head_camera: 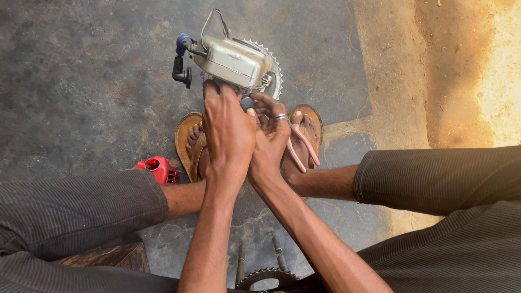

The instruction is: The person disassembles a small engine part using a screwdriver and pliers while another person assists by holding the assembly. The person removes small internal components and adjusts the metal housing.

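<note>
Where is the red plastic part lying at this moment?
In the head view the red plastic part lies on the dark floor at lower left, beside the left sandal and just above the left knee's trouser leg.

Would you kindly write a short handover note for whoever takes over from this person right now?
Left hand: gripping the near end of the metal engine part.
Right hand: beside it, fingers on the same end; ring on one finger.
The part stands on the floor at the sandalled feet, toothed sprocket behind it.
Red cap by the left leg; second sprocket near the body.
Progress: cannot tell.
</note>
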